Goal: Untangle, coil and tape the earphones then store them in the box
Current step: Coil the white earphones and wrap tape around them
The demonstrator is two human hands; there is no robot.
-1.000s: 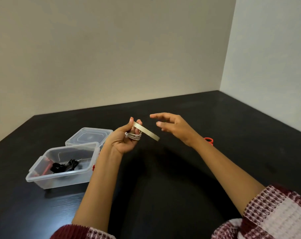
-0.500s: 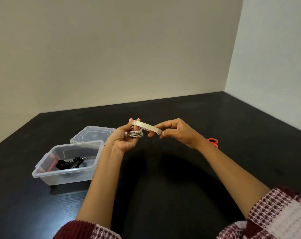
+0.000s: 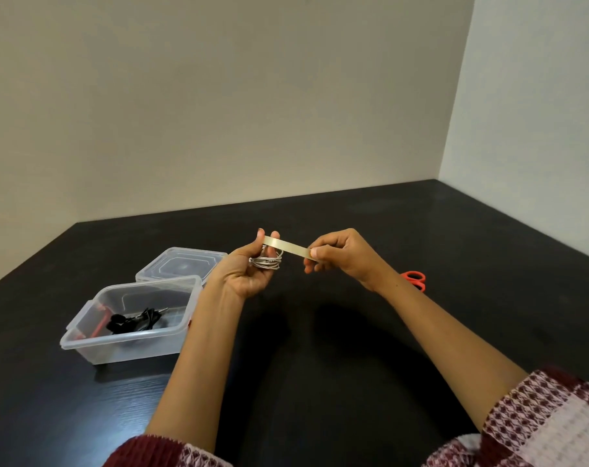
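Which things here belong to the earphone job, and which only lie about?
In use: white earphone coil, held in the left hand; tape, pinched by the right hand; clear box.
Lying about: lid, orange scissors, black earphones inside the box.

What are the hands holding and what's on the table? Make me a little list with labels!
left hand: holds coiled white earphones and one end of the tape strip
right hand: pinches the strip's other end
box: open, black earphones inside
lid: lying behind the box
scissors: on the table, beyond the right wrist
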